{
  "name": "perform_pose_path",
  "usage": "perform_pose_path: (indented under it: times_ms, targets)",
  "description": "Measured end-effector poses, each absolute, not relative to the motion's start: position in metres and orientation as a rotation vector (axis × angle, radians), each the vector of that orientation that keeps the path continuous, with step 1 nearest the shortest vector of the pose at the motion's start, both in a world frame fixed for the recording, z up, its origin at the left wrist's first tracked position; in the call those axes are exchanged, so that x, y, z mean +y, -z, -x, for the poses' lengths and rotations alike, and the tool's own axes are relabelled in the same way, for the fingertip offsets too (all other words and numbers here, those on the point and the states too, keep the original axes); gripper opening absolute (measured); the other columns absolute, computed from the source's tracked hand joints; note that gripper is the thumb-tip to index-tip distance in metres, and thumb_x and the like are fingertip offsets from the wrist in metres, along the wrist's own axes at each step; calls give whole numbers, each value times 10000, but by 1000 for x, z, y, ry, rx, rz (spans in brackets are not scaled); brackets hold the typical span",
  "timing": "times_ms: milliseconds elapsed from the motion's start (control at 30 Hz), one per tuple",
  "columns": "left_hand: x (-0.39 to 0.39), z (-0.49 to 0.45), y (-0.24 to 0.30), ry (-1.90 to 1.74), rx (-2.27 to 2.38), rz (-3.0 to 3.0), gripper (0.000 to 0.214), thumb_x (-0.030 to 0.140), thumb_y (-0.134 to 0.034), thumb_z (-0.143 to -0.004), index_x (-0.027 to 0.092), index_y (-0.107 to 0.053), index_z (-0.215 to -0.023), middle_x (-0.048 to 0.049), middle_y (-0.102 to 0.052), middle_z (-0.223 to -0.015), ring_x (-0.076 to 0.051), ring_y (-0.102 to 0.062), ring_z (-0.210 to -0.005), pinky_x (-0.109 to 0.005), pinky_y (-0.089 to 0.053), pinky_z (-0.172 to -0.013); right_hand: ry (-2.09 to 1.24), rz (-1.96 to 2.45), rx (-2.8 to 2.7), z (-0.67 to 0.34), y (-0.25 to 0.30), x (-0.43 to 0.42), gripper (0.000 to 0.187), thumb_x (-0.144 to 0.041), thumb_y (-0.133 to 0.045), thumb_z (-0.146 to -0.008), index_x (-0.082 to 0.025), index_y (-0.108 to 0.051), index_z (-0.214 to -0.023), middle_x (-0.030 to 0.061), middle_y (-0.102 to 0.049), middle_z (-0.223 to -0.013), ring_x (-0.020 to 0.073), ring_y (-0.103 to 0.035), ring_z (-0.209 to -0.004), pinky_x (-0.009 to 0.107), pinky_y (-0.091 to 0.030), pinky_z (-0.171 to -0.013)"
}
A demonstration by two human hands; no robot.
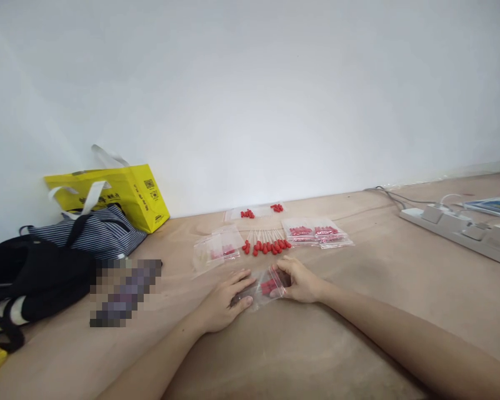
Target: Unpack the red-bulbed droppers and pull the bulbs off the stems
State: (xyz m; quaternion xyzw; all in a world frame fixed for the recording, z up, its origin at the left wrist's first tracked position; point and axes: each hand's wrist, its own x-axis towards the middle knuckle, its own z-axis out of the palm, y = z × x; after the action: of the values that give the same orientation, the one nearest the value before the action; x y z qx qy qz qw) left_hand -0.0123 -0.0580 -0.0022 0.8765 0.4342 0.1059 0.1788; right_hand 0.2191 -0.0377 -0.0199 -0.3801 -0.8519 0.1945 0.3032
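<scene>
A clear zip bag (256,294) with red-tipped pieces inside lies between my hands on the table. My left hand (225,300) grips its left end with thumb and fingers. On the other side, my right hand (302,283) is closed on the bag's right end, near the red-edged strip. Just beyond my hands, loose white sticks with red tips (270,245) lie in a fanned row. To their right are stacked filled bags (329,233); to their left, overlapping clear bags (208,253), some with red contents showing.
More red-tipped sticks (247,214) lie by the wall on clear plastic. At left stand a yellow bag (137,194), a striped pouch (100,233) and a black bag (37,272); a blurred-out item (125,294) lies before them. A white power strip (458,233) with plugs is at right.
</scene>
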Motion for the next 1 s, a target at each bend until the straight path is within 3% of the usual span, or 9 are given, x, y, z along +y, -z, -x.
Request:
perform_pose_path:
  times_ms: [167, 300, 500, 633, 733, 867, 1000]
  targets:
    - [-59, 12, 0, -312, 1206, -2479, 429, 431, -398, -823, 281, -427, -1224, -29, -334, -1356, -220, -293, -1238, -433, -250, -1011, -684, 987, -2281, -218, 22, -36, 209, -368, -630, -653, -167, -585, -684, -27, -525, -591, 104, -450, -599, 236, -363, -614]
    - [-60, 12, -2, -289, 1230, -2474, 432, 437, -384, -828, 279, -420, -1229, -30, -330, -1358, -213, -292, -1239, -424, -250, -1013, -1008, 966, -2085, -225, 24, -31, 171, -308, -588, -692, -148, -553, -739, -29, -519, -599, 73, -443, -519, 192, -357, -493]
    - [-58, 15, -1, -271, 1240, -2486, 458, 456, -379, -824, 270, -402, -1242, -37, -306, -1370, -212, -280, -1246, -414, -250, -1015, -1252, 908, -1724, -269, 11, -10, 273, -371, -629, -650, -156, -528, -784, -2, -589, -669, 102, -557, -587, 245, -451, -574]
    - [-59, 17, -2, -269, 1272, -2500, 459, 457, -395, -813, 268, -415, -1231, -42, -322, -1361, -218, -306, -1232, -408, -269, -1004, -1061, 919, -1419, -298, 0, 8, 303, -395, -649, -619, -172, -509, -768, -12, -586, -682, 101, -568, -584, 249, -456, -585]
    - [-57, 18, -4, -366, 1325, -2529, 416, 455, -459, -776, 248, -511, -1133, -55, -428, -1287, -231, -397, -1164, -402, -311, -972, -891, 911, -1373, -296, -2, 20, 269, -373, -626, -644, -182, -505, -790, -4, -585, -728, 122, -583, -664, 261, -458, -624]
    - [-49, 18, -4, -576, 1446, -2475, 253, 403, -490, -759, 203, -580, -886, -44, -610, -989, -197, -551, -921, -343, -419, -828, -487, 989, -1626, -261, 4, 30, 119, -245, -532, -723, -173, -531, -818, 31, -569, -787, 133, -558, -718, 267, -445, -653]
    - [-43, 22, 1, -662, 1544, -2340, 267, 374, -520, -731, 186, -531, -921, -44, -615, -925, -188, -560, -864, -320, -433, -770, -66, 1113, -1975, -220, 10, 35, 218, -126, -392, -790, -167, -561, -921, 70, -534, -910, 140, -527, -811, 262, -416, -723]
